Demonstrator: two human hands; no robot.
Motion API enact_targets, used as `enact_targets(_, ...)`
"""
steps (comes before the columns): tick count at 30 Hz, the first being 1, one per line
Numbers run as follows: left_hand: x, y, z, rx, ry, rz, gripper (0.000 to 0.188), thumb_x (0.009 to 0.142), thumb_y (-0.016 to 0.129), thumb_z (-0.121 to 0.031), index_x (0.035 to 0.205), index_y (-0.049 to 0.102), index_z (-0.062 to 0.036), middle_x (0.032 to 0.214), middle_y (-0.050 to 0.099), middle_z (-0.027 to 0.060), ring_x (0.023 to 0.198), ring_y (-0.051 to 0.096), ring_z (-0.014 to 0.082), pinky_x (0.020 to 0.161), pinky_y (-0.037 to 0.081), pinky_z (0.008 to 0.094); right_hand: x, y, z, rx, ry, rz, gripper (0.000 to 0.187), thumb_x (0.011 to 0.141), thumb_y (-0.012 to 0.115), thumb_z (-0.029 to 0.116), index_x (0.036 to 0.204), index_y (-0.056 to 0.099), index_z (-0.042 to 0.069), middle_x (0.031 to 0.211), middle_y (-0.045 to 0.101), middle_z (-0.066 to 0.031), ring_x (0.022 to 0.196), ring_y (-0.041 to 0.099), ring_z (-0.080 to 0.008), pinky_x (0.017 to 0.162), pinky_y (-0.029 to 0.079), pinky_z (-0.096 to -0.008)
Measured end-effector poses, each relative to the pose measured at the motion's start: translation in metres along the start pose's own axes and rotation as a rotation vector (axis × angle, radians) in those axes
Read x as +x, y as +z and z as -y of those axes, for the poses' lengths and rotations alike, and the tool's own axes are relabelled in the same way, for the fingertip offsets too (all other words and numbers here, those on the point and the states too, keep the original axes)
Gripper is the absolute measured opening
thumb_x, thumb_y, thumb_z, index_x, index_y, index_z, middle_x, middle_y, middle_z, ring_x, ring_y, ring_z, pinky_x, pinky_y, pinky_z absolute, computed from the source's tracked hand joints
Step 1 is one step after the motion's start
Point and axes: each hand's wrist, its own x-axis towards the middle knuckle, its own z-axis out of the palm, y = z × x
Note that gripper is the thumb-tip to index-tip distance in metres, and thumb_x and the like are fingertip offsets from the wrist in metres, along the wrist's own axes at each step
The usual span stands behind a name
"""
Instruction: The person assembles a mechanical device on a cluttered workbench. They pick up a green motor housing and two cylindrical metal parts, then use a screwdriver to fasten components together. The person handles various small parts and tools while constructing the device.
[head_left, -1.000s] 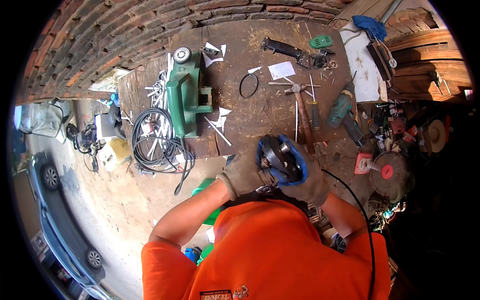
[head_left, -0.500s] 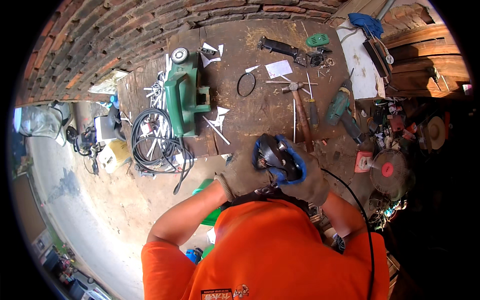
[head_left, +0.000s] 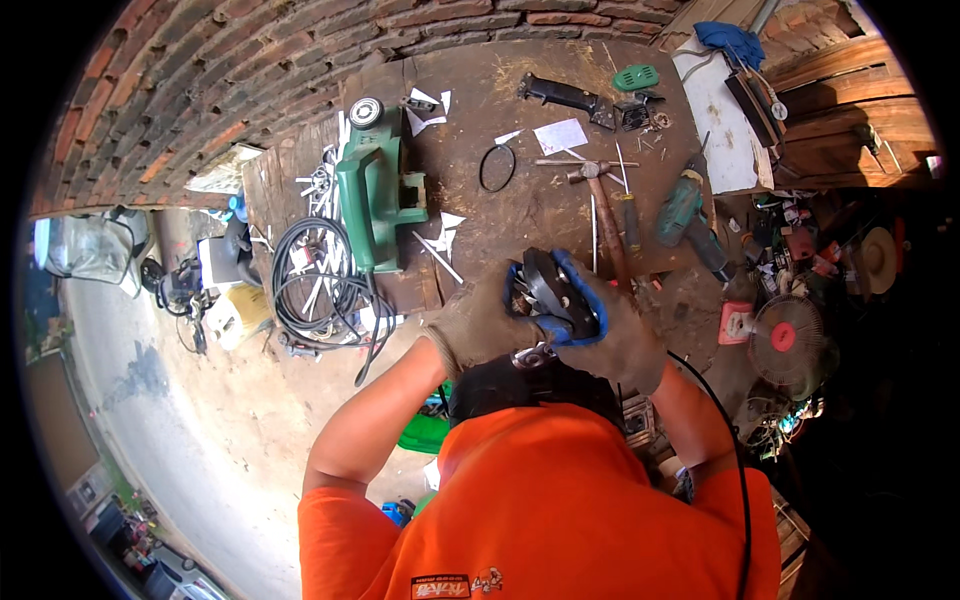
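My left hand (head_left: 485,325) and my right hand (head_left: 630,340), both in grey-brown work gloves, are closed around a black curved machine part (head_left: 548,285) just beyond the bench's near edge. Blue shows along its sides and under the fingers; I cannot tell whether that is glove coating or the part itself. Its exact kind stays unclear, since the gloves cover much of it. Near my right hand lies a hammer (head_left: 605,225) with a wooden handle. Left of my hands, on the wooden bench (head_left: 460,90), stands a green electric planer (head_left: 370,205) with a coiled black cord (head_left: 300,290).
A green drill (head_left: 690,220) and a screwdriver (head_left: 629,225) lie to the right. Farther back are a black handle piece (head_left: 565,98), a green vented cover (head_left: 636,77), white paper (head_left: 560,136) and a black ring (head_left: 497,168). A fan (head_left: 785,338) stands right of the bench.
Both hands have risen slightly toward the bench, tilting the black part more upright. The whole scene has shifted a little rightward in the picture.
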Motion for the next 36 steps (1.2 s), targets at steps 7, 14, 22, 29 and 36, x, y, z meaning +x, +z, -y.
enact_targets(7,-0.012,-0.003,0.038,-0.188,-0.077,-0.056,0.066,0.072,0.091,-0.013,0.125,0.054,-0.0010,0.100,0.069,0.0056,0.091,0.063,0.0108,0.083,0.053,0.0280,-0.007,-0.034,0.006,0.276,0.155,-0.165,0.090,0.067,0.076,0.014,0.150,0.041,0.000,0.105,0.063,-0.0043,0.082,0.057,-0.0106,0.073,0.050,-0.0271)
enact_targets(14,-0.036,0.012,0.014,-0.528,-0.154,-0.113,0.039,0.083,0.078,-0.009,0.118,0.061,-0.0030,0.096,0.069,0.0035,0.084,0.064,0.0096,0.063,0.052,0.0243,-0.021,-0.049,0.005,0.477,0.223,-0.217,0.084,0.066,0.077,0.011,0.144,0.049,-0.001,0.097,0.066,-0.0071,0.080,0.062,-0.0128,0.065,0.053,-0.0261)
enact_targets(22,-0.043,0.011,0.024,-0.452,-0.014,-0.199,0.056,0.075,0.080,-0.005,0.127,0.057,-0.0022,0.106,0.067,0.0047,0.094,0.065,0.0131,0.085,0.053,0.0275,-0.030,-0.048,-0.019,1.047,0.096,-0.112,0.076,0.071,0.074,0.014,0.139,0.047,-0.005,0.112,0.068,-0.0203,0.098,0.071,-0.0293,0.081,0.060,-0.0373)
enact_targets(29,-0.022,0.003,0.032,-0.425,-0.059,-0.275,0.043,0.088,0.065,0.002,0.129,0.055,-0.0027,0.105,0.068,0.0065,0.088,0.066,0.0141,0.075,0.055,0.0278,-0.031,-0.039,-0.021,1.388,-0.062,0.125,0.070,0.081,0.066,0.025,0.141,0.042,-0.002,0.118,0.061,-0.0310,0.103,0.067,-0.0397,0.088,0.057,-0.0468)
enact_targets(36,0.008,0.005,0.030,-0.623,-0.066,-0.209,0.044,0.089,0.061,0.004,0.131,0.052,-0.0044,0.103,0.067,0.0085,0.081,0.066,0.0144,0.065,0.054,0.0256,-0.035,-0.029,-0.019,1.535,-0.101,0.208,0.081,0.079,0.066,0.042,0.142,0.039,-0.002,0.117,0.060,-0.0312,0.107,0.063,-0.0420,0.088,0.055,-0.0474)
